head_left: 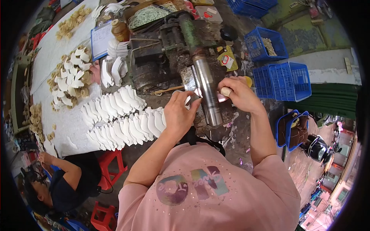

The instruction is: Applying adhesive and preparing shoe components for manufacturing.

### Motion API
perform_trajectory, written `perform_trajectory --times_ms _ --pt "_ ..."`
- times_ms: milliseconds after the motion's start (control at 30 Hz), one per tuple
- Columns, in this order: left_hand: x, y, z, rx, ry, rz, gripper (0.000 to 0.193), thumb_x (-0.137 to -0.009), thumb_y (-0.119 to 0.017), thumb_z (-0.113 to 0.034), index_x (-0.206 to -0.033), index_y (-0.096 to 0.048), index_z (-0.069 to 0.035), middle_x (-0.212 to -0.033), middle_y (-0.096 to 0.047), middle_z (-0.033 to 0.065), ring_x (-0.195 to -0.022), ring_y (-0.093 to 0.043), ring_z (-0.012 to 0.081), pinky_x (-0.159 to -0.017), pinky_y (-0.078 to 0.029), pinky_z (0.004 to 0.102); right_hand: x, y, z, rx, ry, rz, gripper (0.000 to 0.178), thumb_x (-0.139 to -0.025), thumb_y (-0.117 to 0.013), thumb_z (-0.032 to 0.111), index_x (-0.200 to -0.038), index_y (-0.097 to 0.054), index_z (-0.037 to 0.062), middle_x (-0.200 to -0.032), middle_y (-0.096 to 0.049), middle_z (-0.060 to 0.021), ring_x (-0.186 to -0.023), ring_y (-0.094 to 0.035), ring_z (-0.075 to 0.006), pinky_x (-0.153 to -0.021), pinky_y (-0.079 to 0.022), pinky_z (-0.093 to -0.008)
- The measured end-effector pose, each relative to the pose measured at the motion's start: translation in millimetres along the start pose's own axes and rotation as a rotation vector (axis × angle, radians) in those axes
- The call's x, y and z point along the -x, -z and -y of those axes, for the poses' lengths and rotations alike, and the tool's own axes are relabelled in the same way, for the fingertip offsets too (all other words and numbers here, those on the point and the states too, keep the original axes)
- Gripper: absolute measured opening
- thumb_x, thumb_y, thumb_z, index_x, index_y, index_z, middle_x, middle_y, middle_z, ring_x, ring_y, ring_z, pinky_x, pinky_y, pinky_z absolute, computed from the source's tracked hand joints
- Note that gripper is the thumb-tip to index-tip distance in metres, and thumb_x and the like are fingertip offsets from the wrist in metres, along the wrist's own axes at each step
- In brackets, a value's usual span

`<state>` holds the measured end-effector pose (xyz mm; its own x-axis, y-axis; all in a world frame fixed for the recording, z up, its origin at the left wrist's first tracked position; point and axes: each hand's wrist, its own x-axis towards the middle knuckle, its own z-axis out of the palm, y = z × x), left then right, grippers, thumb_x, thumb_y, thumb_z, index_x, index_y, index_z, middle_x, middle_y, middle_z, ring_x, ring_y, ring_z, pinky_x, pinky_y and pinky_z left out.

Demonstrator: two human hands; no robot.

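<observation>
A shiny metal cylinder (208, 86) juts toward me from a dark, worn machine (187, 34) with a green upper part. Close by its left side, my left hand (180, 113) pinches a small white piece (188, 100), mostly hidden by the fingers. My right hand (241, 94) is across from it, fingers curled around a short cream-coloured stub (226, 91); a pinkish edge (222, 98) shows beneath, against the cylinder. Two rows of white curved pieces (125, 131) stand packed together on the table left of my left hand.
More white curved pieces (69, 82) lie heaped with tan pieces farther left. A clipboard (101, 40), a brown jar (120, 30) and a box of pale cords (152, 16) sit beyond. Blue crates (283, 81) stand at right. Another person (65, 181) sits lower left near red stools (111, 167).
</observation>
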<state>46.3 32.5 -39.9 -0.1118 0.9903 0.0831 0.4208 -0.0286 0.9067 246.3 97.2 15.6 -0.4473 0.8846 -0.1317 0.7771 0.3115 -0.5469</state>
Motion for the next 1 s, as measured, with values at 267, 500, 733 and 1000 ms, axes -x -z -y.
perform_trajectory --times_ms 267,500,733,1000 --pt "1 63 39 0.133 0.230 -0.141 0.008 -0.073 -0.070 -0.007 -0.080 -0.067 -0.002 -0.067 -0.057 0.0021 -0.056 -0.044 0.0077 -0.052 -0.038 0.0247 -1 -11 -11 -0.254 -0.201 -0.297 0.021 -0.080 -0.058 0.001 -0.101 -0.061 0.0016 -0.088 -0.064 -0.0078 -0.084 -0.058 -0.0134 -0.078 -0.045 -0.0267" --pt "-4 204 178 -0.436 0.059 -0.652 0.008 -0.074 -0.070 -0.005 -0.076 -0.063 -0.007 -0.069 -0.055 0.0054 -0.054 -0.050 0.0171 -0.051 -0.041 0.0304 2 -14 -18 -0.334 -0.289 -0.386 0.016 -0.087 -0.055 0.005 -0.103 -0.059 0.0017 -0.088 -0.059 -0.0045 -0.084 -0.054 -0.0109 -0.075 -0.043 -0.0244" --pt "30 218 255 -0.922 0.194 -0.084 0.011 -0.076 -0.067 -0.018 -0.075 -0.064 -0.007 -0.080 -0.055 0.0075 -0.081 -0.058 0.0264 -0.064 -0.048 0.0398 0 -22 -9 -0.303 -0.265 -0.407 0.016 -0.086 -0.056 0.004 -0.102 -0.059 0.0020 -0.089 -0.059 -0.0038 -0.085 -0.054 -0.0104 -0.077 -0.042 -0.0239" --pt "7 212 200 -0.784 0.239 -0.134 0.019 -0.084 -0.062 -0.016 -0.078 -0.061 0.002 -0.077 -0.056 0.0166 -0.074 -0.057 0.0344 -0.066 -0.046 0.0411 -3 -20 27 -0.378 -0.213 -0.448 0.016 -0.085 -0.060 0.004 -0.101 -0.059 0.0029 -0.089 -0.060 -0.0038 -0.083 -0.055 -0.0114 -0.076 -0.043 -0.0242"
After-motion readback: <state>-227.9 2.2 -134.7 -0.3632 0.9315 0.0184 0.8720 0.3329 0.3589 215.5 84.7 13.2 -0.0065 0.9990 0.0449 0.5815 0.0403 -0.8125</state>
